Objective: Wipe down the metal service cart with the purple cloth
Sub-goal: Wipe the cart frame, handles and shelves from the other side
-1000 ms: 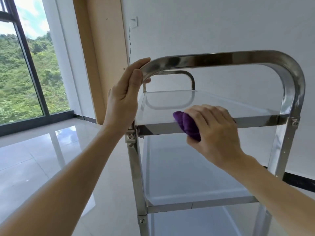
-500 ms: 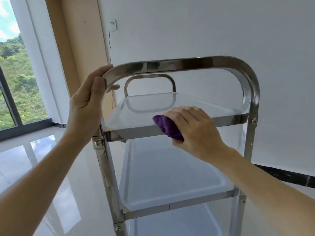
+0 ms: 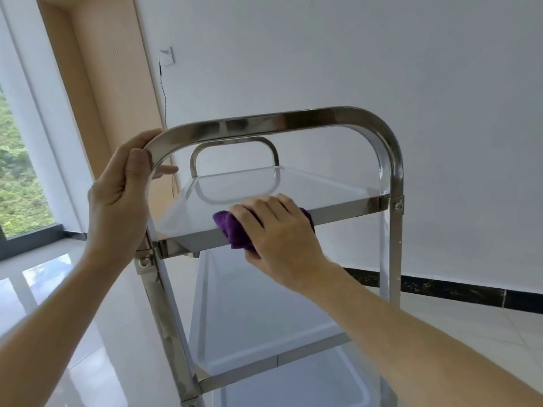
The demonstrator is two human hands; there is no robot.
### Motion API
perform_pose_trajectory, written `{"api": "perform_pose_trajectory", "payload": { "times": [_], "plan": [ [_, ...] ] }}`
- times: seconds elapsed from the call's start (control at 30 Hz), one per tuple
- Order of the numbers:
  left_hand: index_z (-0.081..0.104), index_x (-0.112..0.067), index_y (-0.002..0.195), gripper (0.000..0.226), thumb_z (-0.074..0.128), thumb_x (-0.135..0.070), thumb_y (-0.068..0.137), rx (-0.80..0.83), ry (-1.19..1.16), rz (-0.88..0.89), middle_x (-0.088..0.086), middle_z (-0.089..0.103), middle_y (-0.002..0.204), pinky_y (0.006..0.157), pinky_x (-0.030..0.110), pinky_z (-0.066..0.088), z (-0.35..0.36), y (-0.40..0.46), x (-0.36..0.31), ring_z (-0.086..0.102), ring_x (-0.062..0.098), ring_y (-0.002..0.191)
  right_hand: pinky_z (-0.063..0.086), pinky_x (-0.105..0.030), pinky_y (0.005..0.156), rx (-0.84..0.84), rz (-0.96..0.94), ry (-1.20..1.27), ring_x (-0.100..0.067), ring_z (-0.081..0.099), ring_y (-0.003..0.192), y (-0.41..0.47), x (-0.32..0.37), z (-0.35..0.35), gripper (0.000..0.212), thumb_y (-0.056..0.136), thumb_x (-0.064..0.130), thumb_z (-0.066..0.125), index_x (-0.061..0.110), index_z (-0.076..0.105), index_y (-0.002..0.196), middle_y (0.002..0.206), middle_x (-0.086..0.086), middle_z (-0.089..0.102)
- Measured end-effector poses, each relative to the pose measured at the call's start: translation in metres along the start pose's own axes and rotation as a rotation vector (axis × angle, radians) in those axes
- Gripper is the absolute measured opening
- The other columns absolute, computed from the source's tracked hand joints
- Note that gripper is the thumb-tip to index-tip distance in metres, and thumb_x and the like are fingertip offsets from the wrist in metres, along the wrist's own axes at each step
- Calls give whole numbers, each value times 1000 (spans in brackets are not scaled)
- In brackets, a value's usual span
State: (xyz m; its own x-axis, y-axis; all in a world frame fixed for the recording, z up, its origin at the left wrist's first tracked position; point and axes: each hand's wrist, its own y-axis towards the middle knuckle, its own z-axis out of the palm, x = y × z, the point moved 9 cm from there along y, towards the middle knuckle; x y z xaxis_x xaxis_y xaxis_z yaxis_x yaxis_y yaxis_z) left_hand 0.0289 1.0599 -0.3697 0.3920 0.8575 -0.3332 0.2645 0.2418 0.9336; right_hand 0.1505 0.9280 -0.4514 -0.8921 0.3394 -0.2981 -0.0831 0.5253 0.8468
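The shiny metal service cart (image 3: 390, 160) stands in front of me, with a curved near handle frame and three shelves. My left hand (image 3: 119, 198) grips the left bend of that handle, thumb on the near side. My right hand (image 3: 279, 233) holds the bunched purple cloth (image 3: 232, 230) against the front rim of the top shelf (image 3: 343, 210), near its middle. Most of the cloth is hidden under my fingers.
A white wall (image 3: 352, 69) rises close behind the cart, with a dark skirting strip (image 3: 440, 289) at its foot. A wall switch with a hanging wire (image 3: 167, 58) sits beside a wooden door frame (image 3: 88, 92). A large window (image 3: 17, 177) is at far left. Glossy tiled floor (image 3: 58, 289) surrounds the cart.
The view has swung left to right, so the cart sits more central. My right hand and cloth stay near the middle of the top shelf's front rim; my left hand keeps its grip.
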Motion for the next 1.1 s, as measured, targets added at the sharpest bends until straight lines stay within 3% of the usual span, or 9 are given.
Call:
{"api": "perform_pose_trajectory", "payload": {
  "times": [0.2,0.27,0.33,0.4,0.63,0.7,0.83,1.0,1.1],
  "plan": [
    [55,-32,133,35,36,-41,106,40,90,-23,-6,66,121,96,50,52,-3,-1,-4,69,19,100,39,-42,108,87,46,13,-28,53,122,-25,-49,-8,63,75,16,73,11,54,135,132,-6,57],
    [56,-33,130,31,37,-36,107,22,138,-28,-6,69,112,88,37,55,-4,-2,-5,69,9,90,41,-45,107,96,176,42,-28,53,122,-41,-84,-20,64,72,12,77,11,56,133,130,-5,59],
    [58,-33,120,25,38,-28,107,-10,218,-43,-5,71,98,63,15,48,-4,3,-11,61,-3,65,42,-47,104,87,252,120,-26,52,123,-51,-104,-34,59,74,8,76,12,58,130,128,-3,59],
    [58,-28,110,19,40,-27,105,-45,311,-81,-14,67,87,53,16,38,-4,15,-18,55,-2,62,43,-47,102,21,257,199,-24,51,121,-48,-107,-52,53,78,8,75,11,58,128,126,-2,60],
    [62,-24,116,26,40,-24,102,34,516,17,-9,63,117,86,38,48,36,57,-68,56,8,95,39,-43,105,-374,41,2,-30,52,121,41,-62,-128,52,85,19,73,7,58,133,133,-8,59],
    [62,-26,117,29,37,-25,102,75,568,8,-7,66,120,96,48,45,51,65,-72,59,15,100,36,-43,107,-280,25,-102,-29,50,124,68,-60,-120,53,88,24,69,11,54,137,137,-6,56],
    [62,-29,98,39,26,-44,102,213,785,-15,-7,66,91,84,39,35,79,56,-55,59,26,93,35,-38,105,-8,134,-90,-26,51,119,92,-85,-85,58,89,31,64,20,44,142,137,0,53],
    [68,-34,100,34,38,-48,102,115,818,122,-12,71,92,81,32,28,71,51,-57,58,18,84,44,-37,85,-16,217,2,-28,57,100,80,-122,-92,50,84,30,68,21,51,130,117,-1,61],
    [69,-34,96,35,38,-49,101,63,818,153,-13,71,88,79,33,31,67,49,-59,59,18,80,45,-36,76,-90,492,148,-26,56,91,48,-174,-98,46,81,30,70,23,50,122,106,1,62]
  ]
}}
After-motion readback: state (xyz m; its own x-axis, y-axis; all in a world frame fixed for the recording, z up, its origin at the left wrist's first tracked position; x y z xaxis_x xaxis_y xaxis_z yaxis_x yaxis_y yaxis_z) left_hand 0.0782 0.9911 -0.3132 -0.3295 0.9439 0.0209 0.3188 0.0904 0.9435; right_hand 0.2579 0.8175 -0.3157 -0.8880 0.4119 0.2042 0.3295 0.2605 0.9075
